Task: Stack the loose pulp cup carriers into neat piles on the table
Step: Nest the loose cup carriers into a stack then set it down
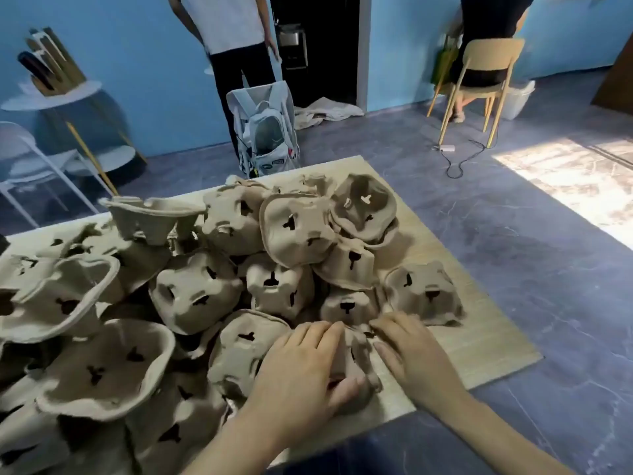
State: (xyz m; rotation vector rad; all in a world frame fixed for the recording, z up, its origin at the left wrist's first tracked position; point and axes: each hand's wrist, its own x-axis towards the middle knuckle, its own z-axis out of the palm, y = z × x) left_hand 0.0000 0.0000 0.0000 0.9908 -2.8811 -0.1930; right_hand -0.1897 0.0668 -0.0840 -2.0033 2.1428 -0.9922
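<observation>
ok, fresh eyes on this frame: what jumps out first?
The jumbled heap of pulp cup carriers covering most of the wooden table, none yet in a neat pile. At its near edge the left hand and right hand flank one carrier, the left's grip curled round it. Beyond, a white backpack stands on the floor.

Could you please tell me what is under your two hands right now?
One pulp carrier on the table, held by left hand and right hand. Anything beneath it is hidden.
</observation>
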